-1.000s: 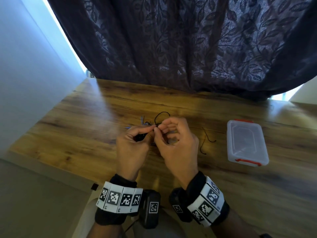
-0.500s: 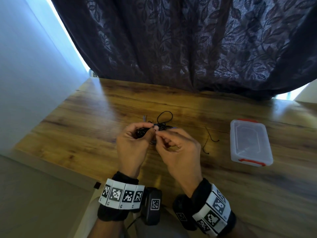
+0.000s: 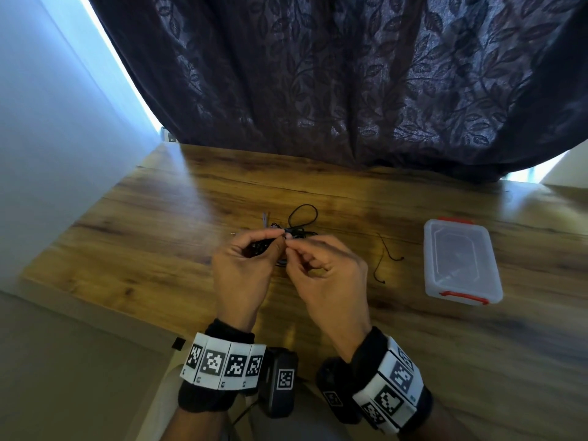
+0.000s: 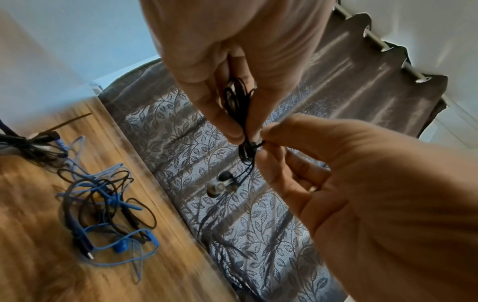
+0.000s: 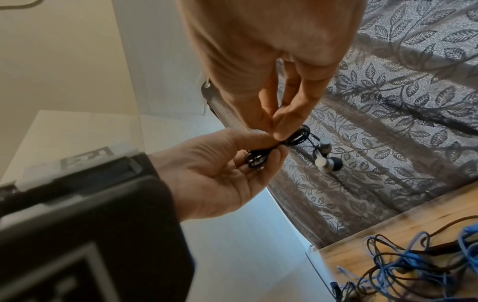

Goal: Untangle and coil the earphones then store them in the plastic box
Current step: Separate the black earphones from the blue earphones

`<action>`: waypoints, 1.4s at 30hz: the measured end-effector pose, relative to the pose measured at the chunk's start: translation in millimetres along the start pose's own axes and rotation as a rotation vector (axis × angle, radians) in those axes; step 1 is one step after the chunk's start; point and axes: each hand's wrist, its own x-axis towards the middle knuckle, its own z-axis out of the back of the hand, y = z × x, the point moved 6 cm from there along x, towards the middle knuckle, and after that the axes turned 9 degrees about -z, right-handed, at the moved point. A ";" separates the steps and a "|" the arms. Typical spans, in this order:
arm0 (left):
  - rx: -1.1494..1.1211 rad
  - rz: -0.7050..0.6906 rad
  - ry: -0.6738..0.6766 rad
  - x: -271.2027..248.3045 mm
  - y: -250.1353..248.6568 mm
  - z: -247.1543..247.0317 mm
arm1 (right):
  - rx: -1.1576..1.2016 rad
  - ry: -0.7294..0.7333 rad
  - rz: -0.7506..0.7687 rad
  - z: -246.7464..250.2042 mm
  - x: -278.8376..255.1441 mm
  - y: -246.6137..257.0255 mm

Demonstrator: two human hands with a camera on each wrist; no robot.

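We hold the black coil (image 4: 239,106) above the table (image 3: 159,249), our left hand (image 3: 241,272) curled round it. Our right hand (image 3: 331,281) pinches the cord's wrap beside the left thumb. Two silver earbuds (image 5: 325,155) dangle below. A blue-and-black tangle (image 4: 103,214) lies on the table beyond our hands. The lidded box (image 3: 461,262) sits well right.

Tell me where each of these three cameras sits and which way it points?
Head: on the head, looking down at the table, box, both hands and wristbands.
Left wrist: on the left wrist, along the left hand pinching the black earphones; right hand too.
Right wrist: on the right wrist, along the right hand; left hand opposite.
All share the earphones; both wrist views share the curtain and cable tangle.
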 end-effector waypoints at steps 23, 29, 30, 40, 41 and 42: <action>0.234 -0.220 0.146 -0.5 -17.1 -1.4 | 0.080 0.169 -0.216 -0.4 19.9 -1.5; 0.255 -0.165 0.146 1.3 -16.3 -1.4 | 0.000 0.240 -0.139 -2.7 24.8 2.6; 0.250 -0.143 0.141 0.5 -15.3 -2.1 | -0.005 0.250 -0.122 -3.5 23.6 2.9; 0.033 0.173 0.221 -2.3 5.7 1.9 | 0.031 0.228 -0.125 -2.5 13.0 -6.1; -0.023 0.212 0.234 -2.5 8.7 1.8 | 0.028 0.222 -0.131 -1.9 13.1 -7.0; -0.088 0.247 0.242 -3.3 10.6 1.7 | 0.025 0.220 -0.141 -1.5 13.2 -8.2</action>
